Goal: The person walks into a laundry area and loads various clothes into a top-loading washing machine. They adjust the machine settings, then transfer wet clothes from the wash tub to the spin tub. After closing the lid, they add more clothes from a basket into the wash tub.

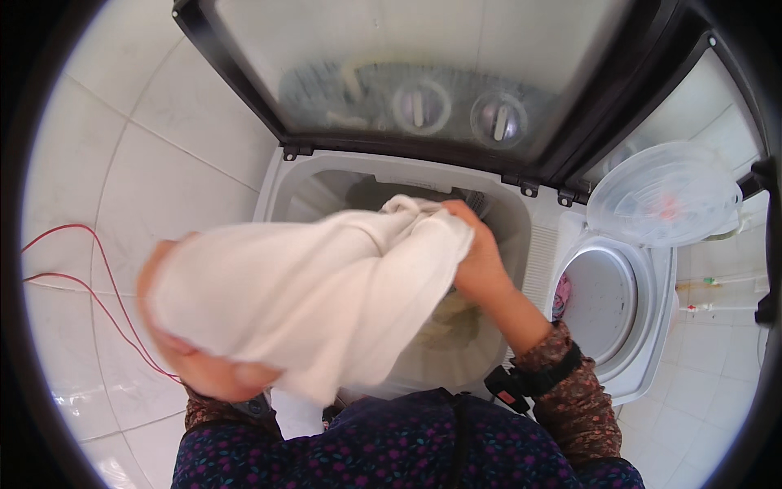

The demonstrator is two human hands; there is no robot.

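A white cloth garment (293,287) is stretched between my two hands above the wash tub (519,244) of a twin-tub washing machine. My left hand (211,367) grips its left end, partly hidden behind the fabric and blurred. At the other end, my right hand (482,263) clasps the bunched cloth. Below the garment, cloudy water (397,367) and some pale submerged laundry (452,321) show in the tub. The cloth hides much of the tub's inside.
Behind the tub stands the raised transparent lid (379,36), with two control knobs (418,109) visible through it. At right is the spin tub (602,299), holding a pink cloth (562,296), its clear inner cover (666,195) lifted. Red wires (101,250) run along the tiled wall (177,202).
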